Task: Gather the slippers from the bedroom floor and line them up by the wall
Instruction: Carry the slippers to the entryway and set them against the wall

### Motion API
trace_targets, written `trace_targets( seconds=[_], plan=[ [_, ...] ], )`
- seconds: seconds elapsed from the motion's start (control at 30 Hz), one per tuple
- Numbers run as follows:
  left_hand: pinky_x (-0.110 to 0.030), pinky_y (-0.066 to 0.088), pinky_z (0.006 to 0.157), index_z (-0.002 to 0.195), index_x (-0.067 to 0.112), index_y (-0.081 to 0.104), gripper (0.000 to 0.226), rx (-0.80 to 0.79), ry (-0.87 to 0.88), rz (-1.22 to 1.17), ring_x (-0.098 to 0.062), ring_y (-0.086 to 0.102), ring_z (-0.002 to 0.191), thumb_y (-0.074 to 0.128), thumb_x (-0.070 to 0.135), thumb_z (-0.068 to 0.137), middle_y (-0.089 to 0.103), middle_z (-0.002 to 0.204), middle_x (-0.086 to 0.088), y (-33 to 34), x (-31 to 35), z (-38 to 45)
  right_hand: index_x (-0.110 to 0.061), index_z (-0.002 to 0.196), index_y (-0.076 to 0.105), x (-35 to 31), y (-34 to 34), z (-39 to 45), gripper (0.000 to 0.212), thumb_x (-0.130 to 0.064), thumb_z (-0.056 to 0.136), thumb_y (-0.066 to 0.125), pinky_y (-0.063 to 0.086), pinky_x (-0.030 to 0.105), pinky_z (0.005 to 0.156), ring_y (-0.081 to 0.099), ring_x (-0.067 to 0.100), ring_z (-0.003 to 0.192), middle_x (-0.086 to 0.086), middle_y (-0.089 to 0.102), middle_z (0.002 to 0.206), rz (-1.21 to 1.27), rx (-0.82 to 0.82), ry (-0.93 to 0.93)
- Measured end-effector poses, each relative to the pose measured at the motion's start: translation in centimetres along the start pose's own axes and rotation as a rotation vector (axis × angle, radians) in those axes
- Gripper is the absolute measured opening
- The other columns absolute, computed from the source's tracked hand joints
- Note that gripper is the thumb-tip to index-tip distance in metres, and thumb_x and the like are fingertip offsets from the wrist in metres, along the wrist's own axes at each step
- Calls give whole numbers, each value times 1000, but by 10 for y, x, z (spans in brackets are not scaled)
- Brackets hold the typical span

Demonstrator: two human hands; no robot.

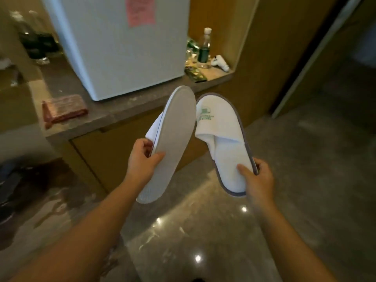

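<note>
I hold two white hotel slippers in the air above the polished floor. My left hand (143, 159) grips the left slipper (173, 139) near its middle; that slipper is turned on edge so its grey sole faces me. My right hand (255, 178) pinches the heel end of the right slipper (221, 139), which faces up and shows a green logo on its toe cover and a grey rim. The two slippers almost touch at their toes.
A low wooden cabinet with a stone top (97, 117) stands just ahead, carrying a white mini fridge (122, 47) and a reddish packet (64, 109). Bottles (204, 49) sit in a wooden niche. Glossy floor (203, 231) spreads below. A dark doorway (335, 68) is on the right.
</note>
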State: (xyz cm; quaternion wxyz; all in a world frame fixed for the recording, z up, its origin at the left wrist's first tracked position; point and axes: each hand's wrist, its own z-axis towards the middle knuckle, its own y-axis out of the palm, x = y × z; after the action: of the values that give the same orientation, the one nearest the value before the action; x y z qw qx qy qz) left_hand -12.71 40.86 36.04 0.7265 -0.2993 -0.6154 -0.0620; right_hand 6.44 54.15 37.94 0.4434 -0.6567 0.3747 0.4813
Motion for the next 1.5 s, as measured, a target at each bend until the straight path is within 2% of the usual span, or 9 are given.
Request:
trace_targets(
  seconds=[0.3,0.47,0.6,0.73,0.97,1.1,1.23,1.4,1.5],
  plan=[
    [-27,37,57,88,11,41,25,-264,83,-40,-22,45,73,63,7,76,44,73,3,204,88,27,-10,102,49,22,-163,100,26,-9,79,62,46,39,76,52,19,83,2,52,93,81,290,50],
    [-28,40,58,93,13,41,25,-364,97,-42,-24,48,80,61,10,78,48,88,-8,299,109,68,-12,97,48,37,-200,174,23,-8,79,62,45,34,69,50,7,71,-10,50,79,108,345,75],
    [-21,38,57,98,10,42,26,-362,93,-55,-15,47,75,60,11,80,48,89,-4,374,117,122,-15,94,47,39,-215,265,21,-11,80,61,47,37,71,50,7,72,-11,50,79,84,330,87],
    [-33,41,68,103,8,42,29,-343,20,-49,-23,48,84,60,9,79,48,95,-11,442,129,183,-10,97,50,29,-225,365,20,-9,80,60,45,24,60,49,5,70,-4,51,81,55,317,72],
    [-35,39,70,94,13,39,29,-349,-73,-14,-23,46,83,59,3,77,47,93,-12,532,140,260,-8,104,48,28,-236,502,22,-9,83,56,44,28,65,51,20,86,5,51,99,18,234,134],
    [-24,36,56,92,15,40,28,-267,-137,46,-19,44,75,60,3,76,46,79,-2,574,121,293,-3,112,47,53,-231,582,31,-11,84,55,40,19,57,49,20,89,7,50,102,-26,117,185],
    [-24,38,57,91,17,42,28,-143,-263,75,-20,45,74,63,6,75,48,80,-1,621,86,320,-7,114,46,93,-220,667,32,-18,85,55,46,29,71,51,23,97,7,51,105,-86,-71,247],
    [-21,36,57,89,19,42,28,15,-435,64,-14,45,69,63,7,75,46,74,8,676,30,340,0,111,47,150,-195,750,32,-15,84,56,49,36,76,55,28,100,14,55,106,-169,-265,300],
    [-28,35,58,75,29,41,31,55,-496,47,-14,41,63,62,6,74,41,69,6,703,-19,346,2,112,48,199,-171,781,36,-12,81,60,51,41,85,57,31,103,19,58,111,-223,-336,338]
  ],
)
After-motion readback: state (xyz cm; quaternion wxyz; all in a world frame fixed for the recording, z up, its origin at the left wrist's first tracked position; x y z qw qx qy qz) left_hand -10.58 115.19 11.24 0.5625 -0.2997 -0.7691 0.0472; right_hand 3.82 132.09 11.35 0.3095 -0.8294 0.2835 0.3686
